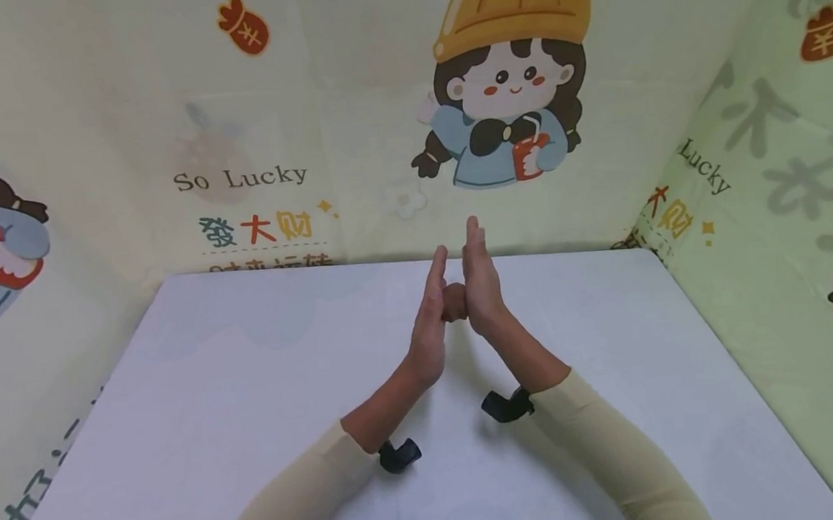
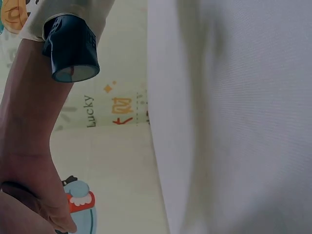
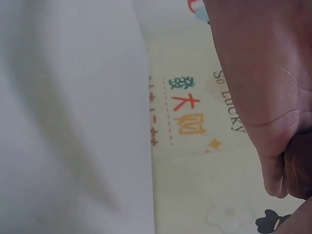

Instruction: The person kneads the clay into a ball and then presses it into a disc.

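Observation:
A small brown lump (image 1: 454, 302), rounded and soft-looking, sits between the two palms above the white table. From the left, my left hand (image 1: 427, 330) presses its flat palm against the lump, fingers straight and pointing up and forward. My right hand (image 1: 483, 285) faces it from the other side, also with straight fingers, tilted so the fingertips of both hands lean towards each other. The right wrist view shows part of the lump (image 3: 298, 165) close up at its right edge. What the lump is made of cannot be told.
The white tabletop (image 1: 249, 393) spreads under both forearms, which cast shadows on it. Printed cloth (image 1: 357, 115) with cartoon figures and lettering stands behind the table and along both sides. Black wrist cameras hang beneath the left wrist (image 1: 400, 456) and right wrist (image 1: 508, 406).

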{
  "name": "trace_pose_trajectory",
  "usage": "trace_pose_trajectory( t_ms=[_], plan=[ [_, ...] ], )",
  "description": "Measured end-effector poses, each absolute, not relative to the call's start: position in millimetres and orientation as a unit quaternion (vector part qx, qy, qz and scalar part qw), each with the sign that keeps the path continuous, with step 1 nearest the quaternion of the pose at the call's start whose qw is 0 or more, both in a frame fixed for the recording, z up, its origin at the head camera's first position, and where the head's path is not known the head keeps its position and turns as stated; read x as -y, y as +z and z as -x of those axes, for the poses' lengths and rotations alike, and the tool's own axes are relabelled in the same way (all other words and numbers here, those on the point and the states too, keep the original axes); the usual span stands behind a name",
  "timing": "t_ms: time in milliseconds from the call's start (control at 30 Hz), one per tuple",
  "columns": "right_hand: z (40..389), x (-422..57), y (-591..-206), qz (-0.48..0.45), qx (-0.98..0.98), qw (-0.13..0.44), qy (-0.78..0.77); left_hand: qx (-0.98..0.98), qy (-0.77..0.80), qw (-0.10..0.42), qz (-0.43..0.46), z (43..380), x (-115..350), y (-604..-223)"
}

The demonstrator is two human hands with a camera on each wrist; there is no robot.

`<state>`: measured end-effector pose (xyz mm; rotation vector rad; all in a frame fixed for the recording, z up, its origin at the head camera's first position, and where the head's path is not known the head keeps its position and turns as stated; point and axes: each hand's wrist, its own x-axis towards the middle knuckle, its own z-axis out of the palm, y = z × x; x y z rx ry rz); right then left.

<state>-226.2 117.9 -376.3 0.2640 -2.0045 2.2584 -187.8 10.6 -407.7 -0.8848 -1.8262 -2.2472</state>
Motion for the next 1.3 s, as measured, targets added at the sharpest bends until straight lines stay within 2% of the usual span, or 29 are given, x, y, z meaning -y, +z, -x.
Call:
trace_pose_trajectory(
  t_ms=[500,867,1300],
  plan=[
    [219.8,-111.9,-384.4,-0.161,0.652,0.018,0.741,0.610,-0.752,0.084,0.236,194.8,-8.1,-405.6],
    [210.3,-99.3,-398.8,-0.162,0.652,0.027,0.740,0.590,-0.774,0.118,0.197,215.3,-3.3,-398.9],
    [200.2,-89.3,-411.0,-0.209,0.622,0.018,0.754,0.618,-0.759,0.140,0.148,240.1,11.1,-392.1]
  ],
)
